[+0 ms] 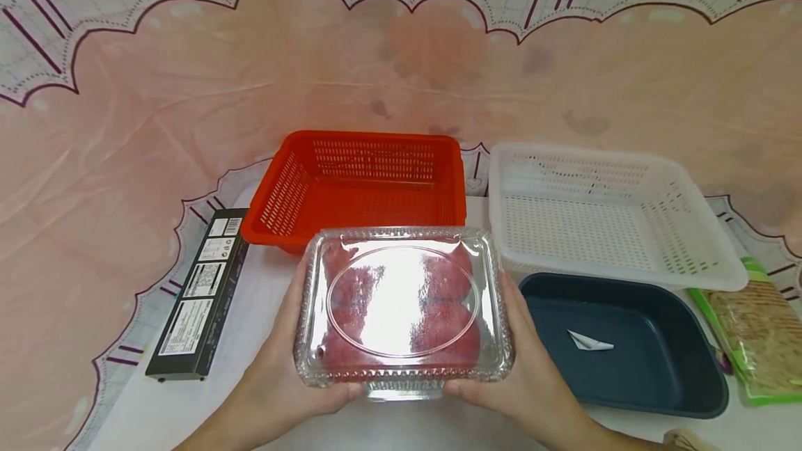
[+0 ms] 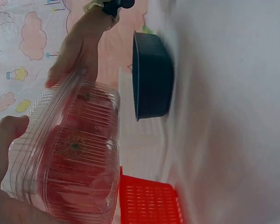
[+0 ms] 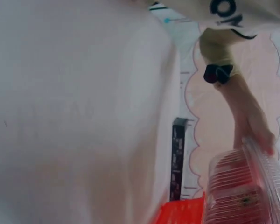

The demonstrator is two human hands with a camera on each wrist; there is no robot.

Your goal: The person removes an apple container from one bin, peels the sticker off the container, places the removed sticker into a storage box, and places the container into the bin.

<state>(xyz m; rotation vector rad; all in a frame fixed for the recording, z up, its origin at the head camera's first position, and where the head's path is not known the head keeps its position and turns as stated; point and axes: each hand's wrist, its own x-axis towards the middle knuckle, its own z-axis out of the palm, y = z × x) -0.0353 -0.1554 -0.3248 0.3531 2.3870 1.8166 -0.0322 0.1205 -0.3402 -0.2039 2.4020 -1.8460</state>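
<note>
A clear plastic clamshell box (image 1: 403, 305) with several round red fruits inside is held up above the table, its lid shut and a bright glare across the top. My left hand (image 1: 285, 360) grips its left side, with the thumb along the near edge. On the opposite side my right hand (image 1: 523, 367) holds it the same way, thumb near the front tab. From the left wrist view, the ribbed side of the box (image 2: 79, 154) shows the red fruit through it. The exact kind of fruit is hard to tell.
Behind the box stand a red basket (image 1: 376, 204) and a white basket (image 1: 576, 228). A dark blue basin (image 1: 639, 374) at right contains a small white scrap (image 1: 589, 342). A green-edged packet (image 1: 761, 339) lies far right; a long black box (image 1: 199, 291) lies left.
</note>
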